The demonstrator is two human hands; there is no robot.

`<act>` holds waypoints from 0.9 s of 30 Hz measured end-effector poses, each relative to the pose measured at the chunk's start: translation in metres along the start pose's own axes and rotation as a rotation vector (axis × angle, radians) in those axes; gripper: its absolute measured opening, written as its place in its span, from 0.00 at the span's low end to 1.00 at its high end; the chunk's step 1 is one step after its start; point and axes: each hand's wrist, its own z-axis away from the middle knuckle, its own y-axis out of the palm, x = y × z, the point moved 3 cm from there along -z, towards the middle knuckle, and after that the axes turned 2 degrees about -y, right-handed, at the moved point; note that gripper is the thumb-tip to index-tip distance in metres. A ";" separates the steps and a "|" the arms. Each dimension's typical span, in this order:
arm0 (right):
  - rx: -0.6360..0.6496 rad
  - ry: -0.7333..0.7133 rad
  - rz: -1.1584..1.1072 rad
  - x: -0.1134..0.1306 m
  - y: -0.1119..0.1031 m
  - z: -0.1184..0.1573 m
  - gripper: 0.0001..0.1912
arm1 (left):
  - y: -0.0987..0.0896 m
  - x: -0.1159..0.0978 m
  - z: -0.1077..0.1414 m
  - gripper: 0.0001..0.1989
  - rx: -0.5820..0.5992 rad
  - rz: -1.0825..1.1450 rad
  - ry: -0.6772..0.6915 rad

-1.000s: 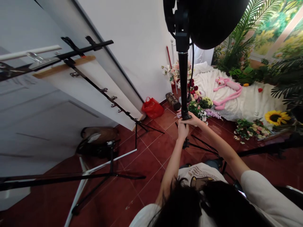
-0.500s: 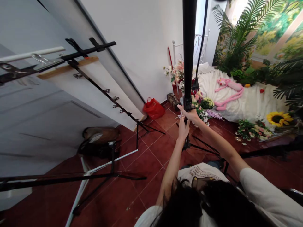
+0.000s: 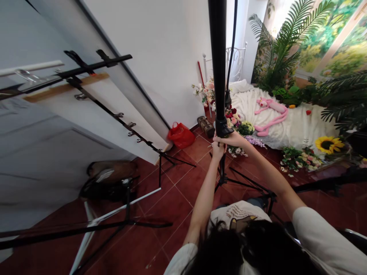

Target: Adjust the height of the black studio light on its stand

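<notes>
Red floor tiles [image 3: 179, 189] run beneath a crowd of stands and props, with a pale wall [image 3: 160, 46] behind and a white-draped bed [image 3: 298, 126] at the right of the frame. Near the centre, someone has both arms stretched out to a black stand [image 3: 218, 68], which rises out of the top edge while its legs [image 3: 243, 183] splay on the floor below. Its long axis is close to upright, the upper end pointing to the top of the frame and the lower end running down toward the person's feet. The right grip [image 3: 233, 138] is closed around it just under the thick collar [image 3: 223, 129], and the left grip [image 3: 219, 149] wraps the thinner section right below, the two touching or nearly so. Held at that joint, I'd say, the tall upper part gets support from beneath and has less chance to sway or slide down. A dark cable [image 3: 233, 42] hangs beside the pole on its right, near enough that it could snag. Over at the upper left, clips pinch a white panel [image 3: 114, 99] to its frame, presumably to keep it flat; a red bag [image 3: 181, 135] sits at the wall's foot.
</notes>
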 end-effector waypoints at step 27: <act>-0.076 0.267 0.068 -0.129 0.010 0.034 0.07 | 0.006 -0.021 0.000 0.46 0.050 0.071 0.078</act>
